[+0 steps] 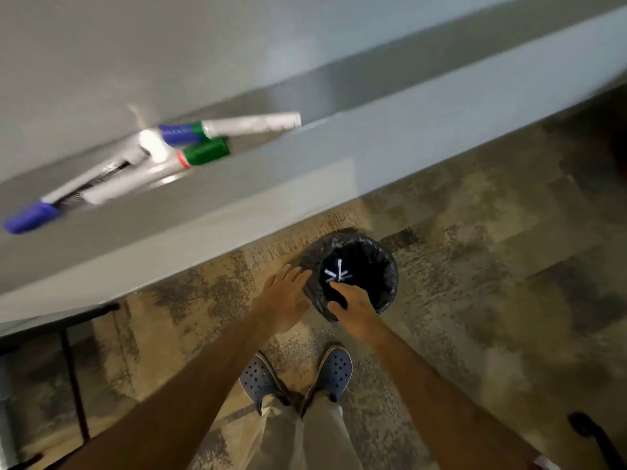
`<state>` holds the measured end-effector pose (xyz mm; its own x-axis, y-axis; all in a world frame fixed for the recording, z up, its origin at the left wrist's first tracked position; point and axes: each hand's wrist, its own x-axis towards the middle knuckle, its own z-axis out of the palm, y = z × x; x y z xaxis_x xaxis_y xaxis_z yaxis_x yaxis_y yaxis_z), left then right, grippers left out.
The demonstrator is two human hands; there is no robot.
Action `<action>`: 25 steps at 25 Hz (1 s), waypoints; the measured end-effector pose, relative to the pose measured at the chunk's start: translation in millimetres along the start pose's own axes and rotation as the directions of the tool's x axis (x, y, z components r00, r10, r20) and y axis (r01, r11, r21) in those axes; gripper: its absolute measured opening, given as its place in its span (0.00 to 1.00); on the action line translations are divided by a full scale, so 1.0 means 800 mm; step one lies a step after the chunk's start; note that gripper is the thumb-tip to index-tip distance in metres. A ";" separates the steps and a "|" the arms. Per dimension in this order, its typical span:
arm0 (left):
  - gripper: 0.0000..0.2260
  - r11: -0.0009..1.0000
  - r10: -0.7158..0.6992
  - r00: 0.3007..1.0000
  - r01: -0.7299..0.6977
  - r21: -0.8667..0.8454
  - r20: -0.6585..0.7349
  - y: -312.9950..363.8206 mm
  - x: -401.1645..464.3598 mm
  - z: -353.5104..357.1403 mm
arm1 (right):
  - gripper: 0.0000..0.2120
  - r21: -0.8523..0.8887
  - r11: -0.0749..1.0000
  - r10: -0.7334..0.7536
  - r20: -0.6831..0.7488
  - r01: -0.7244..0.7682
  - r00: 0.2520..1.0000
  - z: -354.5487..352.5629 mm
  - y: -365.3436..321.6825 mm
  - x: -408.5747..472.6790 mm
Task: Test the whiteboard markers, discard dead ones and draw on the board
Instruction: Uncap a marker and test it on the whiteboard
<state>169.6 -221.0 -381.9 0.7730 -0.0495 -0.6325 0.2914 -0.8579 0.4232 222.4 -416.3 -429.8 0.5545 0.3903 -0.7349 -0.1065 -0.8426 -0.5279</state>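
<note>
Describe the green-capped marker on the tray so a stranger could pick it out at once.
Find the grey ledge running along the foot of the whiteboard, above the lined bin on the floor. A small pile of markers lies on it. The green-capped marker is the one with an orange ring behind its cap; a neighbour's is blue.

Person seen from above, arms bare.
Blue perforated clogs point(295, 376), light beige trousers point(298, 435); no sleeves, rings or watch visible.

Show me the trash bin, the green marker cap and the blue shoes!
trash bin point(386, 266), head view, on the bag-lined rim.
green marker cap point(207, 151), head view, middle of the cap.
blue shoes point(335, 369), head view, top of one shoe.
</note>
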 end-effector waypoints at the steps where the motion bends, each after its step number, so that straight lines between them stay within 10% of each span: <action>1: 0.30 1.000 -0.011 1.000 0.010 -0.018 -0.025 0.012 -0.024 -0.029 | 0.26 -0.020 0.999 -0.048 0.007 0.048 0.999 -0.017 -0.031 -0.022; 10: 0.29 0.998 -0.059 0.970 0.049 -0.046 -0.236 0.076 -0.245 -0.223 | 0.21 -0.039 0.955 -0.294 -0.021 0.293 0.956 -0.140 -0.260 -0.209; 19: 0.20 0.938 -0.301 0.793 0.145 -0.316 -0.529 0.027 -0.391 -0.312 | 0.14 -0.016 0.899 -0.439 -0.052 0.438 0.897 -0.150 -0.431 -0.283; 25: 0.25 0.919 -0.371 0.820 0.256 -0.299 -0.437 -0.036 -0.390 -0.321 | 0.22 -0.143 0.925 -0.359 -0.026 0.352 0.933 -0.124 -0.490 -0.250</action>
<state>64.7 -49.6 -30.7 0.7717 0.5009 -0.3919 0.6345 -0.6484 0.4207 235.0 -200.9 -34.0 0.5768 0.6574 -0.4848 0.2147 -0.6947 -0.6866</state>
